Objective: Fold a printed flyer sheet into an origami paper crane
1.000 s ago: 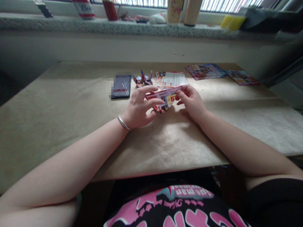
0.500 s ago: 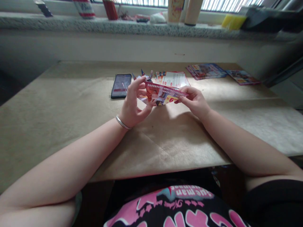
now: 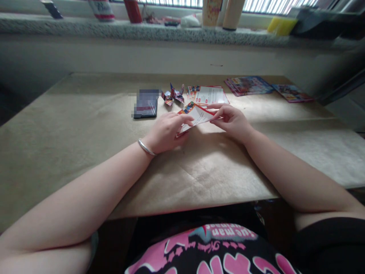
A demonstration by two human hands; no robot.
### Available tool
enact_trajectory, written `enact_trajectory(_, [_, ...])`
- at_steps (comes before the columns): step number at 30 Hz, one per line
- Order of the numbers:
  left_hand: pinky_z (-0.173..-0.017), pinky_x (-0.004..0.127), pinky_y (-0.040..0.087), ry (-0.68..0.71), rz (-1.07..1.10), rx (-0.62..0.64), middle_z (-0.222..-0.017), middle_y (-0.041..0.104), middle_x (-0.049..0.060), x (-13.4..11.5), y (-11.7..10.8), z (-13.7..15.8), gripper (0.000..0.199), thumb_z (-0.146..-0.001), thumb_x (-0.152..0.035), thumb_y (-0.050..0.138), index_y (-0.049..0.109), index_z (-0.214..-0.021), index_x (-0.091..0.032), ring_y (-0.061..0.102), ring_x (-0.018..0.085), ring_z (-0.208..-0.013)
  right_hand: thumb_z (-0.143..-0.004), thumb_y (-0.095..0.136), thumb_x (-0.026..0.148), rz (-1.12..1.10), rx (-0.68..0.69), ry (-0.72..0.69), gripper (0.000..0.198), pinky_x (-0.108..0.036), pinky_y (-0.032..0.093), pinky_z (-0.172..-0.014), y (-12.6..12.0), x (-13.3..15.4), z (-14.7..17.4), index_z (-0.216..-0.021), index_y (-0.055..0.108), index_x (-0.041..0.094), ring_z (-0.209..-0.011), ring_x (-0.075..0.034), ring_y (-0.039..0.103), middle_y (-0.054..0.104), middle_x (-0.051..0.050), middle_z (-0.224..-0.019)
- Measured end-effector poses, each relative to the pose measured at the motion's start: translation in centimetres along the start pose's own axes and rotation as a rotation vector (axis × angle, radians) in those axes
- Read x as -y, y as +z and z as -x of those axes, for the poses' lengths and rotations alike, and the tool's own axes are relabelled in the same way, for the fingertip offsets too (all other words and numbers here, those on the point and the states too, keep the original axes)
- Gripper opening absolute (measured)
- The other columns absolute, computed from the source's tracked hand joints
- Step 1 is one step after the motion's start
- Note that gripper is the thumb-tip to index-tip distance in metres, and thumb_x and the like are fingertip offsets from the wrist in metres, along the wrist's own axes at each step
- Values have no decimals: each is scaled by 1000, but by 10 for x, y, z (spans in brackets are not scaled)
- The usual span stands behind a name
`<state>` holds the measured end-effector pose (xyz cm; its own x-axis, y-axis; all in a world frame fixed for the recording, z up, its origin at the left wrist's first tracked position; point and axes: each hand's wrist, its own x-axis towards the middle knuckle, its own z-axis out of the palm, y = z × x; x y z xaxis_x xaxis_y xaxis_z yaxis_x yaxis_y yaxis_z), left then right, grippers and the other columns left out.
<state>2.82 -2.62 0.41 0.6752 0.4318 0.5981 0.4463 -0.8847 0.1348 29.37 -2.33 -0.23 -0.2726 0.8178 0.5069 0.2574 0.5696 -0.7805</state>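
A sheet of printed paper (image 3: 198,117), white with a red edge and a coloured picture strip, is held tilted above the table. My left hand (image 3: 169,131), with a silver bangle at its wrist, pinches the near left side of the sheet. At the right corner, my right hand (image 3: 230,121) grips the paper between thumb and fingers. Just beyond the sheet stand two folded paper cranes (image 3: 177,94) in dark printed colours. A dark phone (image 3: 146,103) lies left of them.
White printed sheets (image 3: 211,94) lie behind my right hand. Colourful leaflets (image 3: 251,85) are stacked at the back right, with another leaflet (image 3: 292,93) beside them. Bottles, cups and a yellow item (image 3: 281,26) stand along the stone windowsill (image 3: 159,34).
The paper has turned from its pink printed side to its white side. My left hand has rolled over and lowered, bringing the paper cranes into fuller view.
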Motion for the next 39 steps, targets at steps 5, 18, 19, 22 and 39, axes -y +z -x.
enact_trajectory(5, [-87, 36, 48, 98, -122, 243, -108, 73, 6, -4, -8, -3, 28, -90, -38, 58, 65, -111, -21, 67, 22, -97, -78, 73, 26, 171, 92, 21, 8, -51, 52, -103, -12, -10, 1, -75, 68, 21, -112, -22, 67, 69, -7, -122])
enact_trajectory(18, [-91, 38, 46, 117, -173, 364, -122, 70, 7, -6, -3, -3, 45, -103, -49, 36, 67, -124, -24, 63, 24, -106, -74, 81, 27, 469, 305, -223, 12, -58, 32, -118, -17, -5, -1, -85, 76, 29, -139, -27, 46, 56, -5, -144])
enact_trajectory(19, [-91, 37, 46, 109, -180, 359, -121, 70, 6, -7, -2, -3, 44, -103, -48, 37, 67, -123, -24, 63, 24, -106, -74, 82, 30, 474, 314, -232, 12, -59, 31, -118, -16, -5, -1, -85, 76, 29, -139, -27, 45, 56, -5, -144])
enact_trajectory(22, [-92, 38, 45, 76, -200, 344, -119, 71, 4, -11, 0, -3, 40, -103, -47, 40, 69, -119, -26, 63, 23, -105, -74, 83, 33, 488, 332, -247, 12, -60, 31, -118, -15, -6, -1, -84, 77, 31, -140, -27, 44, 55, -3, -146])
enact_trajectory(39, [-94, 42, 42, -15, -232, 354, -117, 72, 4, -21, 0, -6, 36, -98, -49, 49, 72, -115, -27, 64, 26, -105, -85, 72, 31, 500, 227, -189, 6, -54, 39, -115, 4, -2, 3, -83, 76, 26, -132, -27, 53, 64, -6, -133])
